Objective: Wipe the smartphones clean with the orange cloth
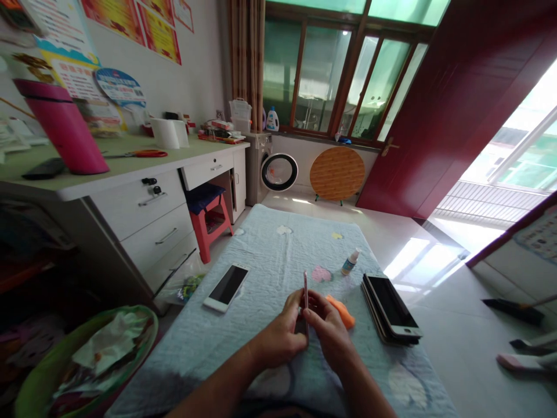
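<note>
Between my two hands a thin smartphone (306, 284) is held upright, its edge turned toward me. My left hand (285, 332) grips it from the left. From the right, my right hand (328, 326) closes on it, thumb against its edge. Just beyond the right hand lies an orange cloth (341, 312), partly hidden by the fingers. A white smartphone (227, 287) with a dark screen lies flat to the left. On the right is a stack of smartphones (390, 307), a white one on top. A small spray bottle (350, 262) stands behind the cloth.
A pale blue quilted cover (261, 255) with printed patches lies under everything. To the left are a waste basket (150, 334) full of rubbish, a red stool (212, 223) and a desk (143, 200) with a pink flask (65, 128). A round wooden tabletop (337, 172) leans by the far wall.
</note>
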Available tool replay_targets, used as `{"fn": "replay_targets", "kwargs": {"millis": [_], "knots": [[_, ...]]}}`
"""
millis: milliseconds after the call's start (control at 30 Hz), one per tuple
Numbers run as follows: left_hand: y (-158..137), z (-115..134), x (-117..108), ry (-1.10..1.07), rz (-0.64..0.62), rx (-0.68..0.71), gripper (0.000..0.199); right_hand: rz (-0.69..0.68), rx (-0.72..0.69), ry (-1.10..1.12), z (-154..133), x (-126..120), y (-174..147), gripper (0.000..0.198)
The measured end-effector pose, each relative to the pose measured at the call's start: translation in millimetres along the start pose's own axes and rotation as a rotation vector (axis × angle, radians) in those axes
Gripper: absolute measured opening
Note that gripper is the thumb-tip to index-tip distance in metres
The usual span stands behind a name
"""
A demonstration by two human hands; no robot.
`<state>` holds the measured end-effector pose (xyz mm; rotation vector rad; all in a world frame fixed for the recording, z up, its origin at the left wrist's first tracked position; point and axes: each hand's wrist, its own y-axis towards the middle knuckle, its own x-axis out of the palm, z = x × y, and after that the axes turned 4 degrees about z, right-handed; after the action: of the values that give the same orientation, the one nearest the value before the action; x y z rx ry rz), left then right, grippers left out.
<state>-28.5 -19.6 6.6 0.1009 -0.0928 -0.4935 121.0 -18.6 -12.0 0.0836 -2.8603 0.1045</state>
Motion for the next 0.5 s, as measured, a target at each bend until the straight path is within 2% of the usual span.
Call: {"fn": "replay_targets", "kwargs": {"millis": [133, 233, 333, 433, 500], "knots": [[-1, -1, -17, -0.274, -0.001, -0.094, 0.079, 0.03, -0.026, -0.079, -9, 1, -2, 0.045], [0, -11, -33, -0.293, 0.141, -0.156, 0.068, 0.062, -0.046, -0.169, -14, 0, -6, 0.048], [3, -22, -44, -0.061, 0.255, -0.143, 0.059, 0.135, -0.079, -0.334, -15, -5, -12, 0.054], [5, -30, -48, 0.388, 0.325, 0.03, 0.044, 0.243, -0.177, -0.556, -20, -15, -17, 0.059], [6, -33, -48, 0.577, 0.294, 0.128, 0.033, 0.333, -0.278, -0.713, -27, -22, -20, 0.06]]}}
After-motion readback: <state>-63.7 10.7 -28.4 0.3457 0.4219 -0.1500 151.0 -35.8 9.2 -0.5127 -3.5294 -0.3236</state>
